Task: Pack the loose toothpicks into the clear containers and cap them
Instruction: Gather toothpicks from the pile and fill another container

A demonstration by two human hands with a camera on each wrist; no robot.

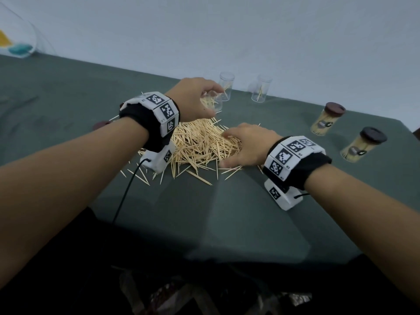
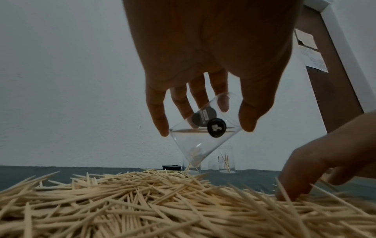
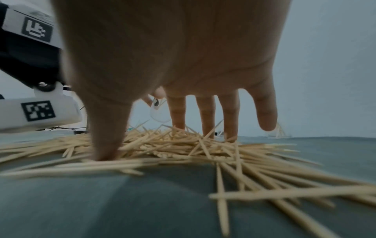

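- Grey-green cloth covers the bench (image 1: 68,92) under a pale wall; a heap of loose wooden toothpicks (image 1: 200,144) lies mid-bench.
- Step in hand, as I judge it: filling. The left hand (image 1: 193,98) holds a small clear plastic container (image 2: 203,133) tilted above the heap's far edge, thumb and fingers curled round its wall; a few toothpicks lie inside.
- The right hand (image 1: 247,144) is spread palm-down, fingertips (image 3: 179,122) pressed into the heap's right side, gripping nothing yet.
- Next move likely calls for gathering a bundle, aligning it and feeding it into the container's mouth.
- Two capped, full containers (image 1: 327,119) stand at far right; two open clear ones (image 1: 261,88) wait beyond.
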